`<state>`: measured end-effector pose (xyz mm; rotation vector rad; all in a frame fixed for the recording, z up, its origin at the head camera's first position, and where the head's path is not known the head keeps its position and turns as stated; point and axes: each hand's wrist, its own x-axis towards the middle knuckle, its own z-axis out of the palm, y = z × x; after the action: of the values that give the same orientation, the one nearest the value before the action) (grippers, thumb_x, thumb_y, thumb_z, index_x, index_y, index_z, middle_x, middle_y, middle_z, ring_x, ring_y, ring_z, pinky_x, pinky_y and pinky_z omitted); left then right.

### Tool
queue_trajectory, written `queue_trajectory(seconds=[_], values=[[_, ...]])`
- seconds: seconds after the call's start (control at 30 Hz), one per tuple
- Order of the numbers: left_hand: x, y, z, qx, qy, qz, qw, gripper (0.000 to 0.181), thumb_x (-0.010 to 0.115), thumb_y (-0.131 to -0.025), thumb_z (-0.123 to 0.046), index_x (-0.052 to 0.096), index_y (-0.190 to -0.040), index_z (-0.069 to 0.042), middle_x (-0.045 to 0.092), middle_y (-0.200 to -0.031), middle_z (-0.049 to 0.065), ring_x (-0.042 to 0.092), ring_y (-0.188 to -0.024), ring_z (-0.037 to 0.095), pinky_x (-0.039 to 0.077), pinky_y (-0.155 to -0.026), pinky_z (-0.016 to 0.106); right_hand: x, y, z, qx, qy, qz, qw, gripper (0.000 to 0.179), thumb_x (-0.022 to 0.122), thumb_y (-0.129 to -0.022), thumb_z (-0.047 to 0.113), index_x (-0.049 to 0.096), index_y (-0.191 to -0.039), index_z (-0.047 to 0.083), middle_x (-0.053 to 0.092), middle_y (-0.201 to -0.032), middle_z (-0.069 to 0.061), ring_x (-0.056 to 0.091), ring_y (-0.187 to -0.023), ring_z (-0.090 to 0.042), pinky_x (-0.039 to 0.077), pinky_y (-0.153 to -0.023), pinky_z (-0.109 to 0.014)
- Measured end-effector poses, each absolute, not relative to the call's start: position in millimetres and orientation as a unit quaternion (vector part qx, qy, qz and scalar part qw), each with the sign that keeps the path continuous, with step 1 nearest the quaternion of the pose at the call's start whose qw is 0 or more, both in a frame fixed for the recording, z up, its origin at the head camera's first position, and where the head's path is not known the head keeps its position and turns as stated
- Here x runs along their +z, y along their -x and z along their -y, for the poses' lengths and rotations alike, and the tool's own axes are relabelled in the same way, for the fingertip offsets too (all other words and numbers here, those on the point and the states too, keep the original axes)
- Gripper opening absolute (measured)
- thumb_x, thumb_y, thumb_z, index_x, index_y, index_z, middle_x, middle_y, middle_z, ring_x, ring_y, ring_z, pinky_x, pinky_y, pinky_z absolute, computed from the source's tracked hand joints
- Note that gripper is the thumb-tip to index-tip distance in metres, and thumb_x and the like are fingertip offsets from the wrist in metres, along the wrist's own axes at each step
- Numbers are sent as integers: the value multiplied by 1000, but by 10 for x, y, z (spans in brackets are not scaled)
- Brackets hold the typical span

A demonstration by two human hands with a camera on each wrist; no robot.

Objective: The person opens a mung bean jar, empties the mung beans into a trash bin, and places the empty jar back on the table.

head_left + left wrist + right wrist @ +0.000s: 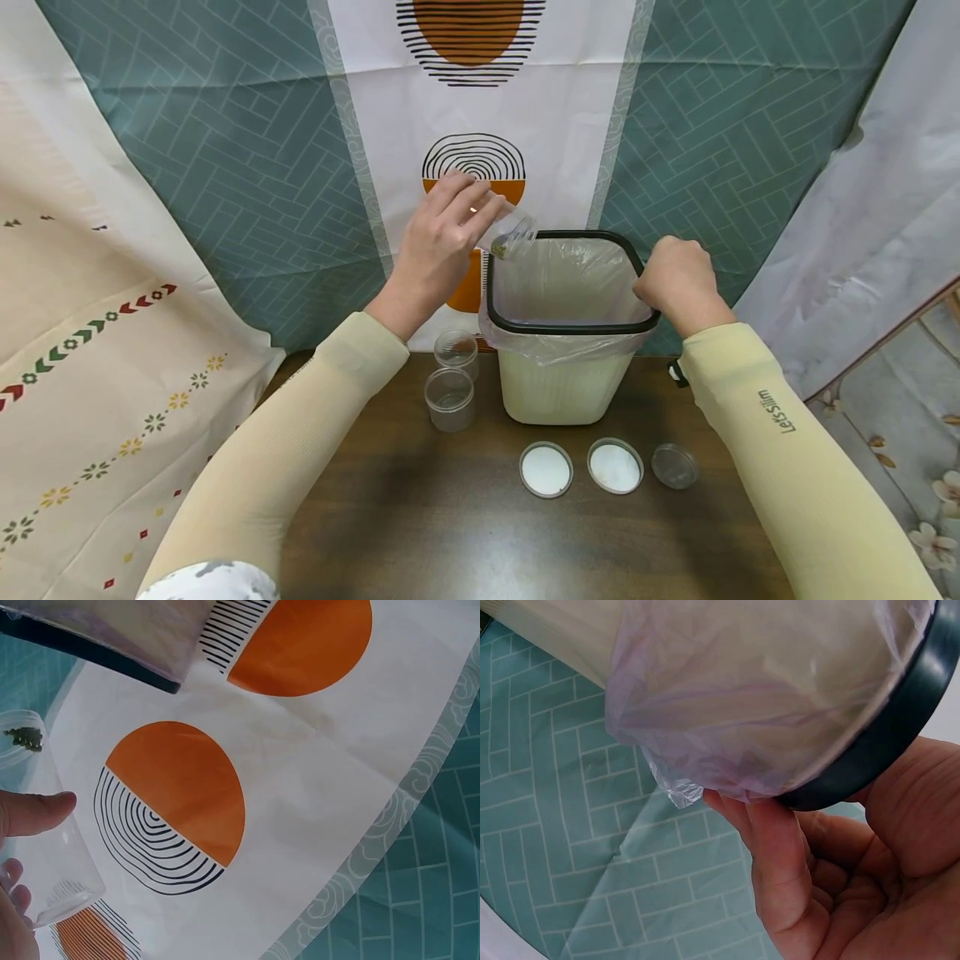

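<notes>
My left hand (442, 229) grips a clear plastic jar (520, 233), tipped sideways with its mouth over the left rim of a trash bin (566, 387). Small dark green bits (26, 739) lie near the jar's mouth in the left wrist view. The bin is pale cream with a black rim, lined by a thin translucent bag (690, 742) folded over its outside. At the bin's right side, my right hand (678, 279) holds the rim, fingers beneath it in the right wrist view. What lies at the bin's bottom is hidden.
Two clear jars (450, 402) stand left of the bin on the dark wooden table (420, 533). In front lie two white-filled round lids (546, 470) and a clear lid (674, 466). A patterned cloth (247, 125) hangs behind. A small black object (677, 372) sits by the right sleeve.
</notes>
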<state>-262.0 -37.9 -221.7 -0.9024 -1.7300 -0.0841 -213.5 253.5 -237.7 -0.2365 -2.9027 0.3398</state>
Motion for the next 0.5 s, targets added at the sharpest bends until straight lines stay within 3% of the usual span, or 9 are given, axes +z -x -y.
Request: queue_trajectory(seconds=[0.5], values=[[-2261, 2638, 369, -30, 372, 761, 531, 31, 49, -93, -1, 66, -117, -9, 65, -117, 10, 54, -114, 27, 39, -108, 32, -2370, 2135, -2540, 118, 78, 984, 105, 15, 57, -74, 11, 56, -66, -1, 52, -69, -17, 49, -61, -31, 39, -43, -32]])
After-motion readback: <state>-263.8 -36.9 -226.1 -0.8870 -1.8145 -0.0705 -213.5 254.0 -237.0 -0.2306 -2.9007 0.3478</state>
